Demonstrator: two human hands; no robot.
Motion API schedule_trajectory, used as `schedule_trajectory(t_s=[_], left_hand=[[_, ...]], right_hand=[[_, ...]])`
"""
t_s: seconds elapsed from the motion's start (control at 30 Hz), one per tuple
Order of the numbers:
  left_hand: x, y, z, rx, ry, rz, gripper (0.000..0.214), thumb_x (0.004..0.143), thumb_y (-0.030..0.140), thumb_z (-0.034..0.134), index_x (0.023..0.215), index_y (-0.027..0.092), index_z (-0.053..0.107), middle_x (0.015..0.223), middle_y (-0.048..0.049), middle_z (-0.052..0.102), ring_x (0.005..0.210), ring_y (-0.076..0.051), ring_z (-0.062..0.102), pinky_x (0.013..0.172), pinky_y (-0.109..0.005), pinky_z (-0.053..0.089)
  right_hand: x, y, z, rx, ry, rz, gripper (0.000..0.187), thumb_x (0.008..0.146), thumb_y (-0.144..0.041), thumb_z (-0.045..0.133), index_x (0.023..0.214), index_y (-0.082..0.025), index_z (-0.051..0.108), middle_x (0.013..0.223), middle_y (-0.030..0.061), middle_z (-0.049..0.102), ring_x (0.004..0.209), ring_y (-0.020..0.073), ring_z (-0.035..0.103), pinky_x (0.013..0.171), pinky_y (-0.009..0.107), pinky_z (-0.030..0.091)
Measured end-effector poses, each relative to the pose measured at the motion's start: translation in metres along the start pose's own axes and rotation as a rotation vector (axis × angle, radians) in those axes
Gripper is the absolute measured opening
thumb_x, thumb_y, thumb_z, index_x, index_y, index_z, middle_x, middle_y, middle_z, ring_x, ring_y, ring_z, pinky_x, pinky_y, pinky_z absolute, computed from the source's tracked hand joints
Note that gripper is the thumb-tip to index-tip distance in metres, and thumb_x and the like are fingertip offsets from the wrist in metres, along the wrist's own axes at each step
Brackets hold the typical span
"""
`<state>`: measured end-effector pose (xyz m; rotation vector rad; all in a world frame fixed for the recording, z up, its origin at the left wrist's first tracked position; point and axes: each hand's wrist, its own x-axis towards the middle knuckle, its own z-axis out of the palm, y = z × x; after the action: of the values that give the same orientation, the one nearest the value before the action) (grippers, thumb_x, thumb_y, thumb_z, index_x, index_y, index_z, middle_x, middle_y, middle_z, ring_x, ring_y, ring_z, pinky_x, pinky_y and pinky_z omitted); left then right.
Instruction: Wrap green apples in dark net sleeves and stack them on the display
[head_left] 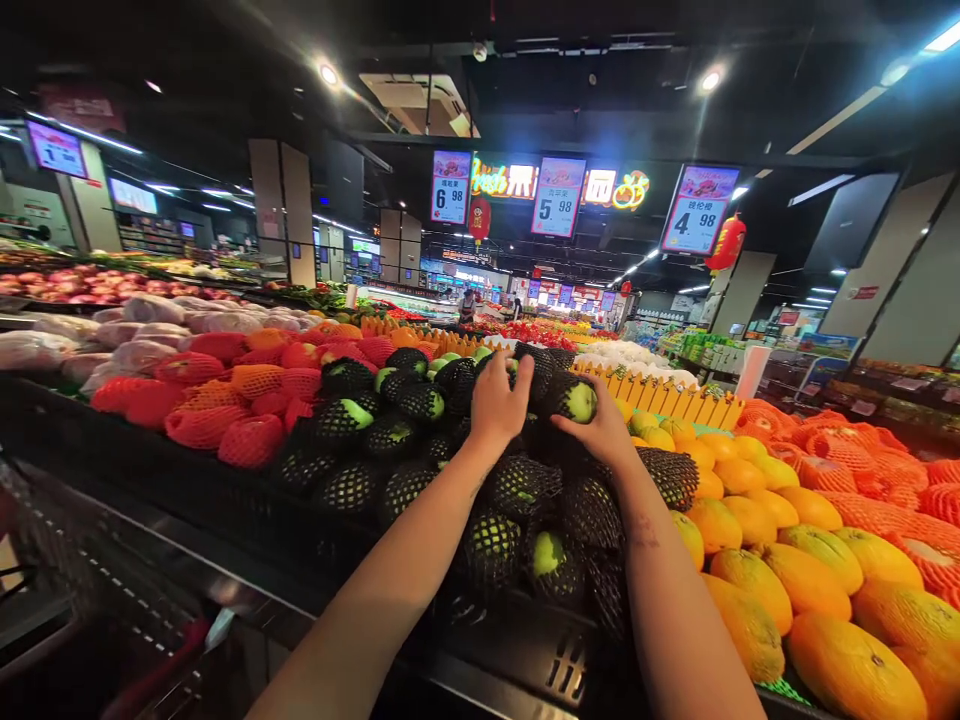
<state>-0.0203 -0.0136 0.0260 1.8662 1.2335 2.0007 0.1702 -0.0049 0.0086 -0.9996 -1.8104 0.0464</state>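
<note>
Green apples in black foam nets (pixel 394 435) are heaped in front of me. My right hand (pixel 606 428) grips one netted green apple (pixel 579 402) at the back right of the heap, its bare green end facing me. To its left, my left hand (pixel 499 400) curls round another netted green apple (pixel 513 372). Most of that fruit hides behind the fingers and thumb. Below my wrists lie more netted apples (pixel 493 545), and a loose-looking black net (pixel 667 477) sits beside my right forearm.
Orange mangoes (pixel 810 570) fill the right side, with fruit in red nets (pixel 840 455) beyond. More fruit in red and orange nets (pixel 251 400) lies left. A low yellow fence (pixel 660 395) runs behind. The display's metal edge (pixel 225 585) is nearest me; price screens (pixel 558 197) hang above.
</note>
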Motion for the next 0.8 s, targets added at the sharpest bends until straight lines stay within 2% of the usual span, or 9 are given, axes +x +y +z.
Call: schedule_trajectory(t_s=[0.07, 0.17, 0.27, 0.4, 0.5, 0.57, 0.63, 0.73, 0.8], left_hand=[[0.020, 0.007, -0.023, 0.040, 0.102, -0.050, 0.046, 0.098, 0.056, 0.036, 0.106, 0.018, 0.062, 0.107, -0.0148, 0.069, 0.105, -0.028, 0.064, 0.098, -0.040, 0.044], [0.045, 0.012, -0.068, 0.040, 0.136, -0.084, 0.052, 0.096, 0.064, 0.035, 0.093, 0.020, 0.064, 0.097, -0.0120, 0.070, 0.104, -0.028, 0.063, 0.097, -0.039, 0.045], [0.046, 0.005, -0.115, 0.083, 0.174, 0.001, 0.053, 0.097, 0.063, 0.032, 0.088, 0.021, 0.063, 0.096, -0.0098, 0.070, 0.107, -0.027, 0.061, 0.100, -0.040, 0.044], [0.001, -0.031, -0.172, 0.395, 0.274, 0.078, 0.047, 0.097, 0.056, 0.033, 0.098, 0.022, 0.064, 0.104, -0.0114, 0.070, 0.107, -0.029, 0.061, 0.102, -0.043, 0.042], [-0.051, -0.085, -0.224, 0.727, 0.283, 0.080, 0.045, 0.093, 0.055, 0.039, 0.109, 0.020, 0.063, 0.117, -0.0143, 0.067, 0.116, -0.032, 0.057, 0.106, -0.048, 0.039], [-0.086, -0.128, -0.271, 0.915, 0.248, -0.049, 0.049, 0.089, 0.055, 0.038, 0.106, 0.017, 0.064, 0.117, -0.0178, 0.067, 0.118, -0.035, 0.057, 0.107, -0.052, 0.038], [-0.119, -0.168, -0.325, 1.006, 0.207, -0.336, 0.045, 0.081, 0.054, 0.045, 0.098, 0.017, 0.066, 0.116, -0.0200, 0.068, 0.121, -0.039, 0.055, 0.107, -0.056, 0.036], [-0.163, -0.202, -0.406, 0.713, 0.295, -0.986, 0.023, 0.070, 0.044, 0.061, 0.072, 0.021, 0.062, 0.098, -0.0148, 0.073, 0.126, -0.042, 0.053, 0.104, -0.054, 0.040], [-0.189, -0.207, -0.447, 0.569, 0.335, -1.162, 0.023, 0.073, 0.043, 0.063, 0.067, 0.021, 0.059, 0.085, -0.0114, 0.074, 0.112, -0.038, 0.064, 0.090, -0.047, 0.052]], right_hand=[[0.000, 0.006, -0.001, -0.032, -0.055, 0.045, 0.079, 0.067, -0.043, 0.078, 0.135, -0.019, 0.045, 0.133, 0.0152, 0.059, 0.122, 0.0335, 0.057, 0.107, 0.052, 0.041], [-0.001, 0.007, 0.001, -0.046, -0.271, 0.001, 0.077, 0.065, -0.030, 0.078, 0.135, -0.021, 0.048, 0.134, 0.0129, 0.059, 0.125, 0.0328, 0.056, 0.110, 0.052, 0.039], [-0.003, 0.005, 0.007, 0.007, -0.467, -0.096, 0.080, 0.056, -0.010, 0.075, 0.133, -0.024, 0.055, 0.136, 0.0089, 0.060, 0.127, 0.0293, 0.056, 0.114, 0.047, 0.037], [-0.003, 0.006, 0.014, 0.020, -0.623, -0.169, 0.087, 0.059, -0.006, 0.069, 0.142, -0.027, 0.051, 0.144, 0.0090, 0.055, 0.135, 0.0302, 0.050, 0.117, 0.051, 0.033], [-0.003, 0.010, 0.015, -0.061, -0.684, -0.163, 0.088, 0.065, -0.013, 0.068, 0.148, -0.028, 0.043, 0.151, 0.0109, 0.045, 0.139, 0.0331, 0.044, 0.117, 0.055, 0.031], [-0.003, 0.011, 0.014, -0.133, -0.689, -0.138, 0.085, 0.069, -0.018, 0.068, 0.149, -0.029, 0.042, 0.152, 0.0118, 0.039, 0.140, 0.0349, 0.040, 0.118, 0.055, 0.030], [-0.003, 0.008, 0.014, -0.171, -0.639, -0.138, 0.080, 0.072, -0.024, 0.068, 0.148, -0.029, 0.044, 0.150, 0.0125, 0.036, 0.141, 0.0362, 0.038, 0.118, 0.055, 0.030], [0.001, 0.002, 0.011, -0.131, -0.444, -0.152, 0.071, 0.077, -0.032, 0.066, 0.146, -0.026, 0.047, 0.145, 0.0152, 0.040, 0.136, 0.0361, 0.044, 0.108, 0.054, 0.043], [0.003, 0.001, 0.005, -0.087, -0.233, -0.107, 0.061, 0.081, -0.036, 0.063, 0.140, -0.023, 0.054, 0.137, 0.0175, 0.050, 0.122, 0.0344, 0.056, 0.092, 0.051, 0.054]])
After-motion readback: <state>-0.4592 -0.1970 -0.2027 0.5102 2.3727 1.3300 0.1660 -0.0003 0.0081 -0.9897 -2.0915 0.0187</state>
